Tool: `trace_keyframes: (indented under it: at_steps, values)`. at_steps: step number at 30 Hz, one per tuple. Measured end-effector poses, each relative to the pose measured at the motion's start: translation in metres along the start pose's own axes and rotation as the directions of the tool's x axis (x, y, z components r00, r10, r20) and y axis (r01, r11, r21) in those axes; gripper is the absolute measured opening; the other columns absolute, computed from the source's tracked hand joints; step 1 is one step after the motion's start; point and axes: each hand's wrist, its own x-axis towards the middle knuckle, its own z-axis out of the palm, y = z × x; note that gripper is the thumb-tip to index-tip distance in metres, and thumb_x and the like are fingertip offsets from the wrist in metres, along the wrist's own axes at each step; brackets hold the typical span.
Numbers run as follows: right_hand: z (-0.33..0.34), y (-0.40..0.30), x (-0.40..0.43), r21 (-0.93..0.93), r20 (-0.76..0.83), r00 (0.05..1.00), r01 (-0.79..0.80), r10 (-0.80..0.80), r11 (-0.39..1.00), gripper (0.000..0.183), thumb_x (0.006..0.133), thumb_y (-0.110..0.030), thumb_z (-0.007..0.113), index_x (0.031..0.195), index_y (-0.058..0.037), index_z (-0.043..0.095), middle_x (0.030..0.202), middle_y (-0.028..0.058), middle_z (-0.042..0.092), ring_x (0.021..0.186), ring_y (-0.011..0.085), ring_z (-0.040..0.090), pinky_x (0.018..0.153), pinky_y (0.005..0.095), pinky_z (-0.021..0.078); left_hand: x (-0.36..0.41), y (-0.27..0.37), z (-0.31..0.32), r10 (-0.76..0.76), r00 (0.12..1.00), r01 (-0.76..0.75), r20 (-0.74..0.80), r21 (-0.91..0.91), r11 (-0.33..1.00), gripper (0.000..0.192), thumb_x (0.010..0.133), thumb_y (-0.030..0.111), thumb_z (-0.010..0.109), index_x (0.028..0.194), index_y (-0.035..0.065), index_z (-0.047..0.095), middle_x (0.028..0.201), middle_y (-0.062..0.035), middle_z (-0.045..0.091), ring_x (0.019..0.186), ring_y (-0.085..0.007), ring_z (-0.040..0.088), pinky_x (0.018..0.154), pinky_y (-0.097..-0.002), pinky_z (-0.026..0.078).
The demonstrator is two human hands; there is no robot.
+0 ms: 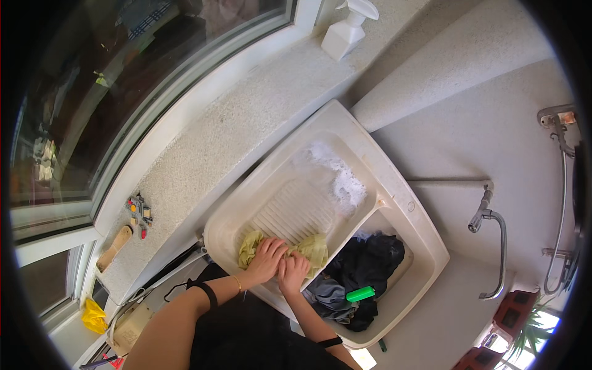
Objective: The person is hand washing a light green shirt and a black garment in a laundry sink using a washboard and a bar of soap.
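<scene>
A wet yellow-green cloth (315, 252) is bunched at the near end of the washboard side of a beige laundry sink (341, 112). My left hand (267, 260) grips its left part, knuckles up. Close against it, my right hand (293, 273) has its fingers curled over the cloth's middle. Beyond the hands rise the moulded ribs of the washboard (293, 208), with shallow cloudy water past them. White suds (347, 185) float along that basin's far right side. The cloth under my palms is hidden.
The right basin holds dark wet clothes (370, 259) with a green block (360, 294) on top. A chrome faucet (502, 254) juts from the right wall. Along the ledge (222, 120) stand a white spray bottle (347, 34) and a wooden-backed brush (114, 247).
</scene>
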Motion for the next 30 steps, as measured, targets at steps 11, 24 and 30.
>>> trace_keyframes:
  at_steps: [11, 24, 30]
  values:
    - [0.033, 0.042, 0.039, -0.141, 0.125, 0.988, -0.079, 0.096, 0.987, 0.027, 0.090, -0.026, 0.048, 0.074, -0.0082, 0.059, 0.069, 0.0120, 0.061, 0.062, 0.0299, 0.061, 0.056, 0.0415, 0.0468, 0.046, -0.003, 0.034, -0.054, 0.992, 0.039, 0.118, 0.130, 0.991, 0.011, 0.088, 0.019, 0.049, 0.088, 0.0098, 0.055, 0.084, -0.0071, 0.060, 0.090, -0.0242, 0.055, 0.076, -0.0359, 0.040]
    - [-0.107, 0.083, -0.029, 0.417, 0.887, 0.432, -0.603, 0.162, -0.680, 0.045, 0.098, -0.035, 0.037, 0.116, 0.0007, 0.058, 0.115, 0.0125, 0.064, 0.104, 0.0263, 0.062, 0.094, 0.0389, 0.0475, 0.042, -0.040, 0.009, -0.102, 0.974, 0.156, 0.200, -0.276, 0.948, 0.031, 0.098, 0.026, 0.039, 0.099, -0.0012, 0.053, 0.101, -0.0227, 0.055, 0.095, -0.0399, 0.051, 0.082, -0.0453, 0.041]
    - [-0.242, 0.136, -0.096, 0.534, 0.702, 0.688, -0.337, 0.185, -0.775, 0.041, 0.097, -0.035, 0.045, 0.117, -0.0018, 0.057, 0.114, 0.0123, 0.063, 0.103, 0.0250, 0.062, 0.091, 0.0407, 0.0501, 0.051, 0.024, 0.044, 0.080, 0.873, 0.003, 0.481, -0.170, 0.985, 0.035, 0.098, 0.030, 0.040, 0.098, -0.0010, 0.056, 0.096, -0.0201, 0.058, 0.089, -0.0327, 0.057, 0.078, -0.0409, 0.044]
